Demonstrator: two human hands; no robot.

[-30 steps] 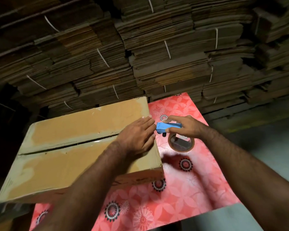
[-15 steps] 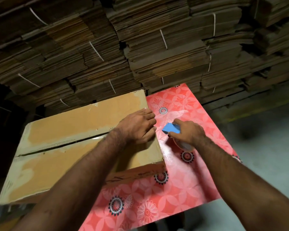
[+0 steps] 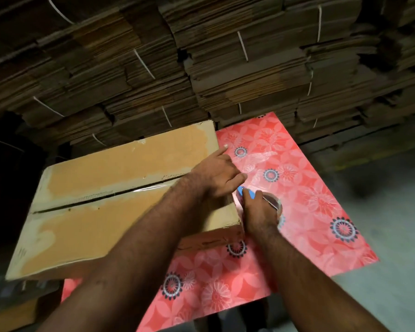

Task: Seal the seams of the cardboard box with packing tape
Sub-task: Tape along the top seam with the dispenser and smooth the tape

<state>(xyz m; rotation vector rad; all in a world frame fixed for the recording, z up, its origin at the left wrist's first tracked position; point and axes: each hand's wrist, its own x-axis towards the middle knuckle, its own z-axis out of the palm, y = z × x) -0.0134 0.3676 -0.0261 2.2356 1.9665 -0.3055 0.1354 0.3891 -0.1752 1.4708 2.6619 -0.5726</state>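
On worktop (image 3: pixel 309 236) with red floral cover: large brown cardboard box (image 3: pixel 110 212), centre seam (image 3: pixel 101 200) running long, from right end away leftward. Left hand (image 3: pixel 216 178) resting on box top at right end, index finger extended, holding nothing. Right hand (image 3: pixel 258 212) just beside same end, gripping blue tape dispenser (image 3: pixel 246 192) with clear packing tape roll (image 3: pixel 274 203). Right hand nearer seam start; likely pull runs leftward along seam.

Brown cardboard box (image 3: pixel 120 200) flaps closed; blue tape dispenser (image 3: pixel 249 194) beside right edge.
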